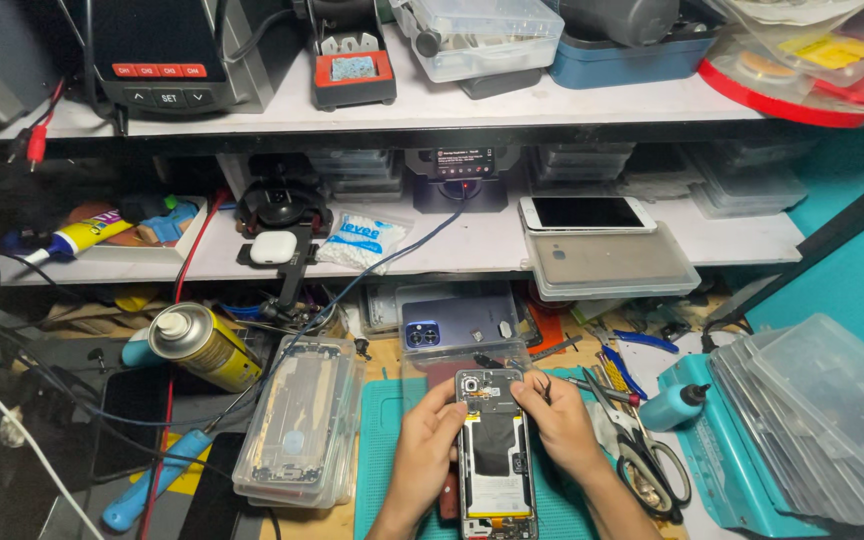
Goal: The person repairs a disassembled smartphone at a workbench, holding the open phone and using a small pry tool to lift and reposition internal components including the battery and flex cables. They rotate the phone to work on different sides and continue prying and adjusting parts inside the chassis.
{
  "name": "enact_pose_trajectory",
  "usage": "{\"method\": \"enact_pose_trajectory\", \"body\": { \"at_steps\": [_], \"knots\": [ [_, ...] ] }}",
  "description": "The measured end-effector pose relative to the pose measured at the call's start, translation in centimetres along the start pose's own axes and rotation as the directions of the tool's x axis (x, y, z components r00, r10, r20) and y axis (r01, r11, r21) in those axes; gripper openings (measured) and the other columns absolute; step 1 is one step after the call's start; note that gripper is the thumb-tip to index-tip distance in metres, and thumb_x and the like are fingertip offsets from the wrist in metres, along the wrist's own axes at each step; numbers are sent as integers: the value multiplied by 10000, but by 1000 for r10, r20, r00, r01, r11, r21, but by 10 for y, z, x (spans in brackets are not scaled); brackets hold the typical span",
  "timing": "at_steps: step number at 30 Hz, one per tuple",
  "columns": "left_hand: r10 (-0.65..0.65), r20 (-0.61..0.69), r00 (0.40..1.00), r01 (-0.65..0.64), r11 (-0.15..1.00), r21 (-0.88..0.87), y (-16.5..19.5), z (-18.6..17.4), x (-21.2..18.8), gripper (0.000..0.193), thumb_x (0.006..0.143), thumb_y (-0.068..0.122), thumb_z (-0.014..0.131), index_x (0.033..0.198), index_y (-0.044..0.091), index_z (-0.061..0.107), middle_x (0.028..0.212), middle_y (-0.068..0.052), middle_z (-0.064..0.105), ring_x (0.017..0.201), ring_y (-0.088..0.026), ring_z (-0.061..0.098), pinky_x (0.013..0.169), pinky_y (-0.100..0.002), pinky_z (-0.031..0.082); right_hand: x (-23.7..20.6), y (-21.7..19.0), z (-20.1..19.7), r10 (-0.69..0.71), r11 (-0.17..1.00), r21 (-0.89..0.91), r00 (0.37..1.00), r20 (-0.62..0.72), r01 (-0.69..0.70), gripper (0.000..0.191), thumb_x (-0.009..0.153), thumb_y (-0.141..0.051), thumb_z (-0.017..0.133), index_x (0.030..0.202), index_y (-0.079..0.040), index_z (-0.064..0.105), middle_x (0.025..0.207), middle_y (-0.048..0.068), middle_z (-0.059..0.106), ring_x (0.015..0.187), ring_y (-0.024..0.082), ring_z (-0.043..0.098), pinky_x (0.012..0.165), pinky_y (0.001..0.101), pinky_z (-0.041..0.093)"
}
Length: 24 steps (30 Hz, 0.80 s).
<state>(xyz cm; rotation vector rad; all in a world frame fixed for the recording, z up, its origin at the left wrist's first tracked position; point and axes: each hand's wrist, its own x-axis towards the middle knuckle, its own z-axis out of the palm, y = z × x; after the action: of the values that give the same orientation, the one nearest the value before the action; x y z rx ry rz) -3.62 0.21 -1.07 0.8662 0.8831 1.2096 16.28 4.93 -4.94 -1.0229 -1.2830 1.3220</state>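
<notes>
Opened phone (494,455) upright between both hands, left hand (427,450) and right hand (564,425) closed around its upper edges, on teal mat (377,470)

Both my hands on an opened phone at the workbench.

My left hand (427,450) grips the left edge of the opened phone (494,455), and my right hand (564,425) pinches its top right corner, fingertips at the camera end. The phone lies back-off on a teal mat (382,440). At nine o'clock from it sits a clear plastic box (297,425); at ten o'clock, a yellow spray can (200,345) lies tilted. Scissors (647,455) rest at three o'clock, just beside my right wrist. At twelve o'clock lies a blue phone (457,325), face down.
</notes>
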Motion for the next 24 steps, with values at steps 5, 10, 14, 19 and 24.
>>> {"method": "enact_pose_trajectory", "body": {
  "at_steps": [5,10,14,19,24],
  "knots": [
    [84,5,996,-83,993,-88,-8,3,1,358,1020,65,497,1340,-72,578,1080,-108,752,846,-69,679,706,-199,520,-1,6,-6,31,999,40,999,25,-32,261,974,-142,628,736,-37,608,678,-55,553,642,32,459,572,227,380],
    [120,-4,993,-120,989,-91,-5,8,-4,351,1015,38,475,1327,-93,570,1111,-150,750,965,-160,719,836,-279,579,-2,8,-10,26,997,69,998,53,-30,213,976,-125,673,802,-8,639,725,-50,569,673,31,475,595,220,385],
    [132,-7,991,-132,988,-81,2,10,-9,359,1019,49,468,1339,-81,566,1104,-145,748,949,-148,717,817,-269,579,-5,1,-11,39,998,36,996,83,-42,113,917,-96,700,918,15,723,768,-12,664,688,44,549,628,218,431],
    [131,3,991,-131,990,-53,12,13,-13,366,1018,52,470,1345,-79,568,1124,-126,745,970,-132,707,830,-257,573,-7,-10,-5,62,994,85,994,88,-69,124,898,-79,702,956,30,723,808,7,700,709,54,584,664,224,474],
    [207,-23,978,-203,973,110,16,17,-18,354,1010,42,492,1320,-82,612,1100,-92,759,961,-97,702,833,-235,572,-6,-13,2,29,993,111,997,65,-36,154,860,-85,732,973,15,701,825,-10,691,739,41,588,693,211,480]
  ]
}}
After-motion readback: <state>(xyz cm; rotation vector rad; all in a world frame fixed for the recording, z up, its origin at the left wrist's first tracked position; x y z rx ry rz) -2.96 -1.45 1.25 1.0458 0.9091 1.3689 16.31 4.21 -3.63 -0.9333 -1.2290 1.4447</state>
